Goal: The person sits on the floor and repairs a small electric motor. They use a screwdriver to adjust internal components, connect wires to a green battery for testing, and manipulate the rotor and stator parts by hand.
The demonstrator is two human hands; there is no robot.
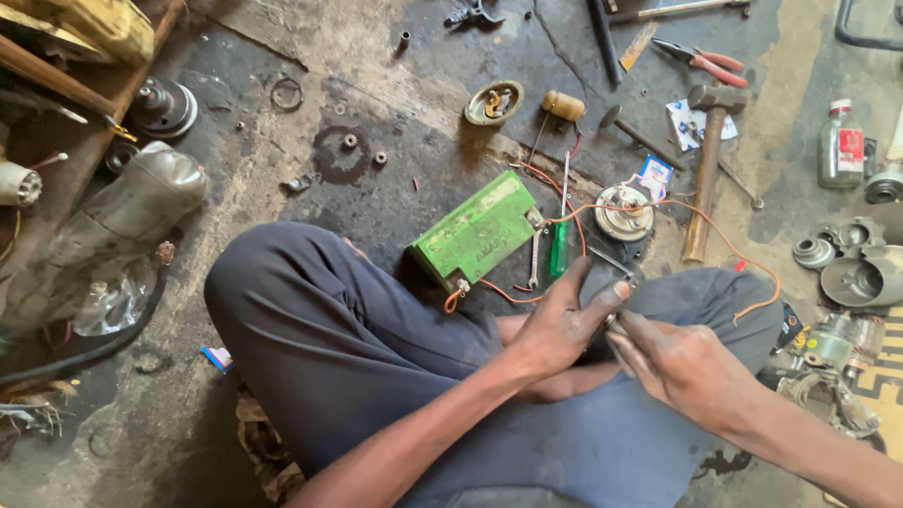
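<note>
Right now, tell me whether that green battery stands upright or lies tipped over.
Tipped over. The green battery lies on its broad side on the floor, its terminals and orange wires pointing sideways.

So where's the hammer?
In the head view, the hammer lies on the floor at upper right, its wooden handle pointing down toward the person's knee. Red-handled pliers lie just above it, and a round metal part sits to its left.
</note>
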